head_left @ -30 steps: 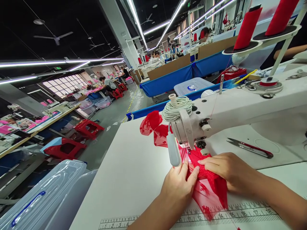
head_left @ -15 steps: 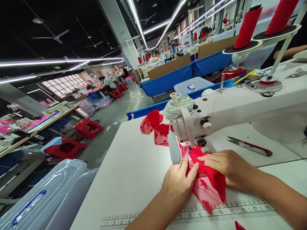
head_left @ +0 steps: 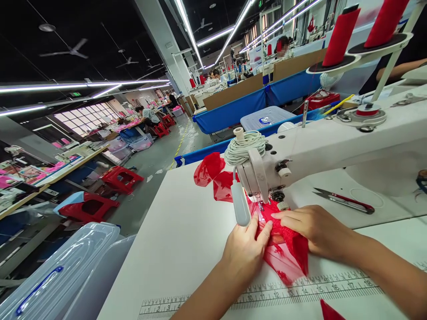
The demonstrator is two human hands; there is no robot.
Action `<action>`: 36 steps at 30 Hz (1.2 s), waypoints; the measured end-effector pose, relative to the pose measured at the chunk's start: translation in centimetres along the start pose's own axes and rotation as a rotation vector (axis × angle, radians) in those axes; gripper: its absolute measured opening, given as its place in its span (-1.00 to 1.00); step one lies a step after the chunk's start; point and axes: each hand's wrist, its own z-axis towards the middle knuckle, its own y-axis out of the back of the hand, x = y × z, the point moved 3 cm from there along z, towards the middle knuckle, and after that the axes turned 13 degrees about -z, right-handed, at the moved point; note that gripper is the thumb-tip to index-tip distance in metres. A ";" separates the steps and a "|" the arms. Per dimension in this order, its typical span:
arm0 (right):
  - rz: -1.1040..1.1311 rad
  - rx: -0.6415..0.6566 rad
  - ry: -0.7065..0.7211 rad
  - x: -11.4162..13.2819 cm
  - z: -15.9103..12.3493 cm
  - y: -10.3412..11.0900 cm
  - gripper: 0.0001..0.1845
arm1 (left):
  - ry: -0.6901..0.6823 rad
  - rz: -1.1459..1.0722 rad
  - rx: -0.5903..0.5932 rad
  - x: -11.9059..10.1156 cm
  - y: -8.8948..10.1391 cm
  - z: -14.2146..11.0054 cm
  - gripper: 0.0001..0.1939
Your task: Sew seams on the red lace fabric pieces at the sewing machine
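Observation:
A piece of red lace fabric lies on the white table under the needle of a white sewing machine. My left hand rests flat on the fabric's left edge, fingers stretched toward the needle. My right hand lies flat on the fabric from the right, fingertips close to the presser foot. More red fabric trails out behind the machine head.
Red-handled thread snips lie on the machine bed to the right. Two red thread cones stand above the machine. A printed ruler runs along the table's near edge. Clear plastic bins sit at the left; red stools line the aisle.
The red fabric has fed away from me through the machine, its near edge moving up off the ruler. Both hands have followed it slightly toward the needle.

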 end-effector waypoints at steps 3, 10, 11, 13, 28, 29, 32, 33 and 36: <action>0.029 0.015 0.022 0.0 0.1 -0.1 -0.85 | 0.006 -0.033 0.007 -0.2 0.4 0.2 -0.61; 0.002 0.049 0.016 -0.1 -0.1 -0.6 -0.72 | -0.021 -0.010 -0.044 -0.7 1.0 0.7 -0.64; -0.001 0.046 0.012 -0.1 -0.1 -0.6 -0.72 | -0.019 -0.008 -0.046 -0.7 1.0 0.7 -0.65; -0.010 0.043 0.004 -0.2 -0.1 -0.7 -0.73 | -0.017 -0.003 -0.046 -0.6 0.9 0.6 -0.64; -0.048 -0.063 0.018 -0.1 0.0 -0.5 -0.74 | -0.032 0.002 -0.019 -0.3 0.5 0.4 -0.60; -0.052 -0.078 0.013 -0.1 0.0 -0.5 -0.75 | -0.030 0.000 -0.015 -0.3 0.5 0.4 -0.60; -0.051 -0.081 -0.010 -0.1 0.1 -0.6 -0.79 | -0.020 0.006 0.004 -0.1 0.5 0.4 -0.55; -0.050 -0.071 -0.015 -0.2 0.2 -0.7 -0.80 | -0.014 0.009 0.011 -0.1 0.5 0.4 -0.53; -0.047 -0.041 -0.029 -0.2 0.3 -0.7 -0.81 | 0.008 -0.006 0.027 0.0 0.6 0.4 -0.49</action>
